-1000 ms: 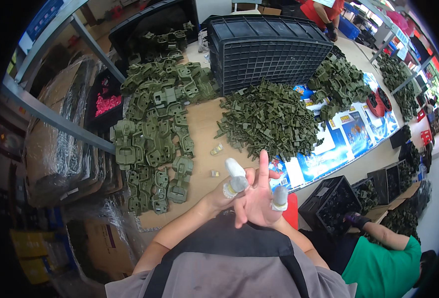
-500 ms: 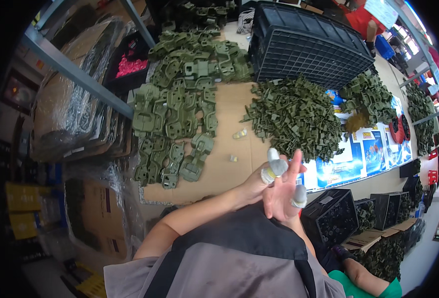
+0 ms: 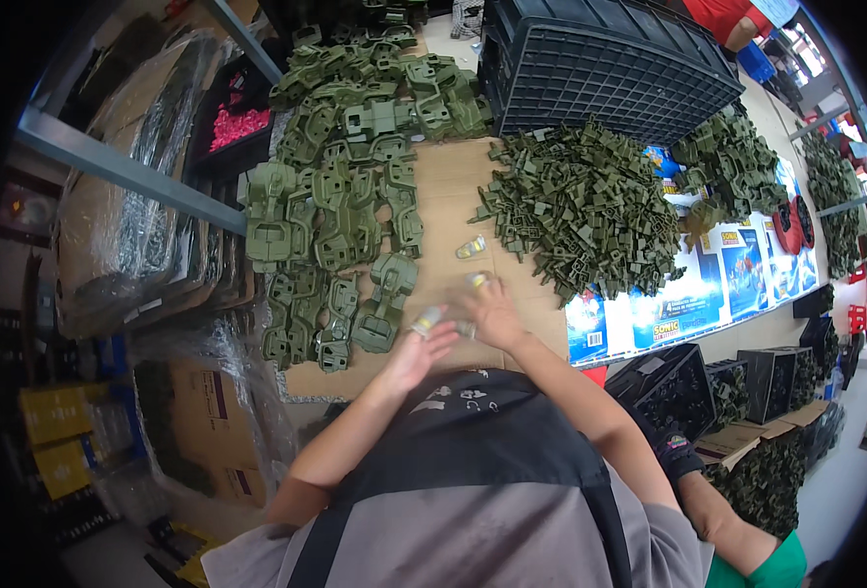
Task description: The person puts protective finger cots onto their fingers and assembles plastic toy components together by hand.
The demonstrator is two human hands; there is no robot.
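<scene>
From my feed, a pale finger cover (image 3: 470, 247) lies on the cardboard (image 3: 448, 186) just beyond the right hand (image 3: 493, 316), probably for easy reach. That and the left hand (image 3: 416, 359) look loosely spread, seemingly empty, though blurred. Green parts (image 3: 340, 220) stand aside, perhaps leaving working room.

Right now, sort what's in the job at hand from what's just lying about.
In the job, apparently: finger covers at left fingers and right fingers; loose finger cover.

Lying about, apparently: green plastic parts; pink pieces; black plastic crate.
</scene>
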